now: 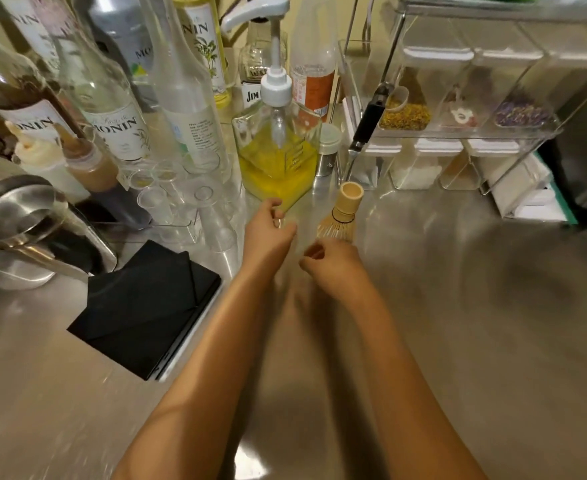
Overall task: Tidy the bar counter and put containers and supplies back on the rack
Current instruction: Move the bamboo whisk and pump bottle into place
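A square glass pump bottle [278, 157] of yellow liquid stands on the steel counter [423, 306]. My left hand [268, 237] is at its near bottom corner, thumb and fingers curved and slightly apart, holding nothing that I can see. A bamboo whisk [342, 213] stands on its tines just right of the bottle. My right hand [333, 268] sits right in front of the whisk's tines, fingers loosely curled and pointing left, not wrapped around the whisk. Behind the whisk stands a clear two-tier rack [534, 133] holding lidded containers of dried toppings and powders.
Tall syrup bottles [115, 109] crowd the back left, with squeeze bottles [88, 161] and several small clear measuring cups [181, 202] in front. A metal jug [15, 216] and a black napkin stack [146, 306] lie at left. A small steel shaker [326, 150] and a black-handled tool [368, 119] are by the rack.
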